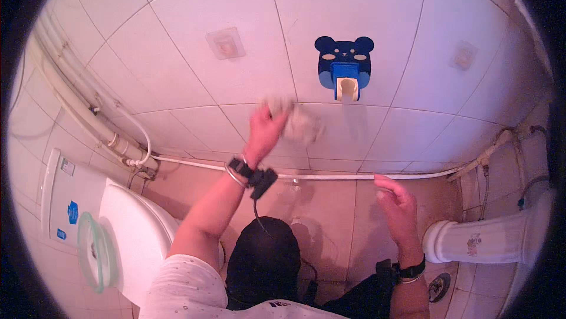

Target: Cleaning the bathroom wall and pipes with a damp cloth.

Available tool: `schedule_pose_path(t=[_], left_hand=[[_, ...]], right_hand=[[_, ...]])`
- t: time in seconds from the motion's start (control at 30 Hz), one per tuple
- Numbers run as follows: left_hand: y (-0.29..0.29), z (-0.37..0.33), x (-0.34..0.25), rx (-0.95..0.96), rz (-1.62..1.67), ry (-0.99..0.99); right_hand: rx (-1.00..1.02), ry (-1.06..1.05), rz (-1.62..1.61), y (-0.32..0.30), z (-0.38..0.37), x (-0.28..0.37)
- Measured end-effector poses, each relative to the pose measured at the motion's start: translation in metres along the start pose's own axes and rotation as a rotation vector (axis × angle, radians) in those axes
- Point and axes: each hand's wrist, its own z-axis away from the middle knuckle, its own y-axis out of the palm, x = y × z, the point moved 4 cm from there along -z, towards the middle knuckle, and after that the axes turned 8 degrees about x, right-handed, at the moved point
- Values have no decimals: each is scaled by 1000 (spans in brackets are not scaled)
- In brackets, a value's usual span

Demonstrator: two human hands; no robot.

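Note:
My left hand (266, 127) is closed on a pale cloth (303, 124), smeared by motion, which hangs against or just in front of the white tiled wall (247, 89). I cannot tell whether it touches the tiles. To the right and lower down, my right hand (398, 207) is held in the air over the floor, its fingers loosely stretched and nothing in them. Up and to the right of the cloth, a dark blue bear-shaped shower holder (345, 65) with a cream cradle is fixed to the wall.
A white pipe (330, 176) runs along the wall's foot. On the left stand a white toilet (138, 236), a green-rimmed basin (97, 254) and several pipes (88, 104). A white pedestal (477, 241) and floor drain (439, 287) are on the right. Adhesive hooks (225, 43) stick to the tiles.

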Motion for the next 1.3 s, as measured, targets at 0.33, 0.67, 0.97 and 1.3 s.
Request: schedule_pose_path(t=[0.33,0.67,0.97,1.3], left_hand=[[-28,2,-36,-188,135,121],[-48,-61,-232,-509,-739,1196],[40,-24,-31,-12,-1146,598],[2,-9,-42,-31,-1099,632]], right_hand=[[-34,1,-5,-9,16,12],[-5,-132,174,0,8,8],[23,-142,368,-14,21,2],[37,-179,334,1,10,5]])
